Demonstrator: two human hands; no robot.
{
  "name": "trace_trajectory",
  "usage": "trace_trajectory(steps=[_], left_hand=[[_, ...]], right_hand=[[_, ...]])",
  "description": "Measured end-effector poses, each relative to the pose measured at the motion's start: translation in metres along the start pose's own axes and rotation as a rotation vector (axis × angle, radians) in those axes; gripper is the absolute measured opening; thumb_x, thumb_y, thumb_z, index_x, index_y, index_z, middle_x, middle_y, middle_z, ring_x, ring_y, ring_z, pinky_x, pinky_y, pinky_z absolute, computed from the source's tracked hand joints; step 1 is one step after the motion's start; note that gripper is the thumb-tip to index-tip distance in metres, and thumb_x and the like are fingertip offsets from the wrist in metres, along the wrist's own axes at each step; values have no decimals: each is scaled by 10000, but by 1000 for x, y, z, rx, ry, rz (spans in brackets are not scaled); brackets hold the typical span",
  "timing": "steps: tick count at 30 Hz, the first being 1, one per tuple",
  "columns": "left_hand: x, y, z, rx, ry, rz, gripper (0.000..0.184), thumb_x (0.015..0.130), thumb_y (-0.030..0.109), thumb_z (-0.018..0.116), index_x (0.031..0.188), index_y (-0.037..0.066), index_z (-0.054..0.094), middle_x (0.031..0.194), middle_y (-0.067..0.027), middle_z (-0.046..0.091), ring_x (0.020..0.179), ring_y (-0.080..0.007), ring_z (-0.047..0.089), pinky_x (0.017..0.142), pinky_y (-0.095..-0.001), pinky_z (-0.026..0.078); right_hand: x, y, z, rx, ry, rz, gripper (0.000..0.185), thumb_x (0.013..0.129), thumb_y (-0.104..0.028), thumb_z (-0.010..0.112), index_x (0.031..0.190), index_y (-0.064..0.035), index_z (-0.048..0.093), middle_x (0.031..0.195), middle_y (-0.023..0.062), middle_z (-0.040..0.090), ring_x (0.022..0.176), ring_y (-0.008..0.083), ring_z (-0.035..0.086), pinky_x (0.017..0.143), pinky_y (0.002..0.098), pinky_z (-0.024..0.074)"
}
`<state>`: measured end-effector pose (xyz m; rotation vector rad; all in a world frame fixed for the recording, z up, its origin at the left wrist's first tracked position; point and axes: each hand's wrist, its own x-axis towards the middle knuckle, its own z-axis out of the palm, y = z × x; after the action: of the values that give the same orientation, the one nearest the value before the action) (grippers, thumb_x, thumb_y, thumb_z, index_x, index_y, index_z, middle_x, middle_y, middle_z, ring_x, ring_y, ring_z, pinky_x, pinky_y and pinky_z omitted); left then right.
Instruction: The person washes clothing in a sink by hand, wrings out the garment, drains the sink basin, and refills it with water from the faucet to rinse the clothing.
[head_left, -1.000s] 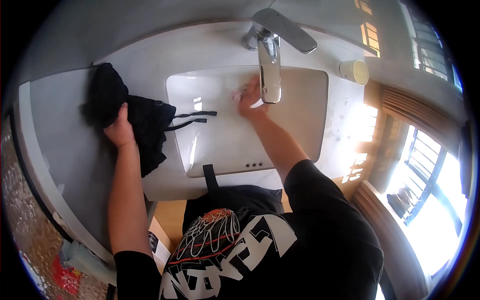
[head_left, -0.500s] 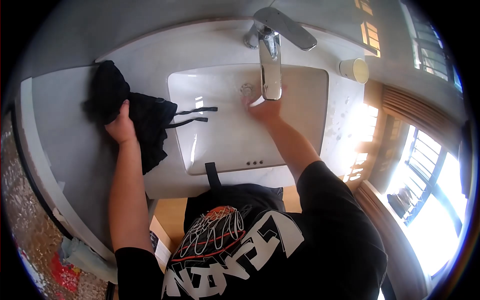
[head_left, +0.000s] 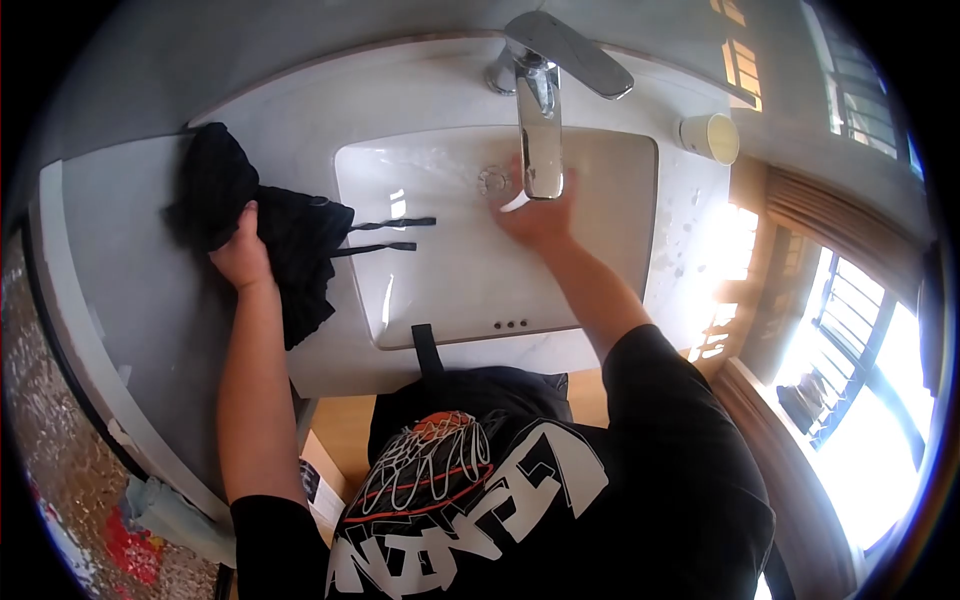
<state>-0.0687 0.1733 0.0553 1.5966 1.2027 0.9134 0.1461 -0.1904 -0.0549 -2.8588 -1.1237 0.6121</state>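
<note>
Your left hand (head_left: pixel 243 257) clasps black strapped cloth (head_left: pixel 290 230); above your right hand (head_left: pixel 546 222), a chrome faucet (head_left: pixel 541 120) partly hides it, so I can't tell its spread

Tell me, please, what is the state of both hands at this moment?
Left hand: closed, holding the black cloth.
Right hand: partly hidden under the faucet; open or closed cannot be told.

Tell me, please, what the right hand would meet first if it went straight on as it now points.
The right hand would probably meet the drain first, though depth is unclear and it might pass above.
</note>
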Motion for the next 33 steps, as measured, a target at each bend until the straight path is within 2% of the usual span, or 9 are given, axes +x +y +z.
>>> trace_trajectory(steps=[2,4,10,14,19,21,25,30,33], left_hand=[[-4,9,3,2,3,-36,426,765,63,789,1137,-97,658,1181,-127,688,1065,-227,648,992,-323,463],[-4,7,2,4,11,-48,423,768,65,784,1140,-93,657,1186,-127,686,1070,-231,646,996,-325,459],[-2,10,2,94,7,27,409,774,70,777,1136,-82,663,1178,-121,691,1068,-232,647,993,-321,456],[-1,3,2,30,-9,69,393,773,67,780,1116,-89,666,1160,-119,697,1058,-225,648,986,-321,459],[3,-5,-3,64,-7,39,381,772,49,778,1107,-92,667,1142,-114,700,1032,-221,652,974,-321,467],[4,-9,-3,40,-13,10,382,773,47,778,1110,-93,665,1142,-114,700,1028,-221,653,971,-320,469],[2,-6,-2,2,-2,-32,389,775,48,778,1117,-97,662,1149,-118,698,1029,-222,654,968,-321,472],[6,-11,-4,29,1,1,393,773,55,783,1112,-104,665,1154,-129,697,1032,-226,657,963,-323,479],[-1,6,1,65,15,-85,385,775,57,787,1101,-112,672,1152,-139,697,1036,-226,658,960,-320,483]], right_hand=[[9,19,-1,-189,179,70,713,922,-596,448,1503,-184,401,1580,120,333,1480,387,201,1126,636,221],[15,0,1,-20,223,174,700,924,-596,444,1491,-185,419,1555,153,358,1468,397,216,1128,646,202],[29,-131,29,171,207,90,794,943,-645,400,1576,-192,244,1638,128,195,1521,367,86,1150,670,94],[22,-167,25,410,125,-448,728,978,-544,430,1580,-199,208,1652,95,155,1530,338,63,1221,526,44],[9,-99,2,227,-81,-296,724,956,-526,502,1568,-232,251,1647,51,189,1533,287,92,1227,509,96],[3,-46,30,173,161,-209,668,923,-505,530,1523,-269,356,1603,54,306,1512,267,172,1194,541,207],[27,16,72,500,175,-78,594,913,-554,484,1443,-286,487,1514,77,446,1498,333,180,1161,621,172],[14,-81,39,145,111,48,739,934,-616,448,1573,-307,238,1616,86,283,1525,361,70,1192,597,38],[11,-128,20,122,-5,-262,820,945,-658,410,1599,-265,112,1668,64,99,1536,326,20,1208,553,-14]])
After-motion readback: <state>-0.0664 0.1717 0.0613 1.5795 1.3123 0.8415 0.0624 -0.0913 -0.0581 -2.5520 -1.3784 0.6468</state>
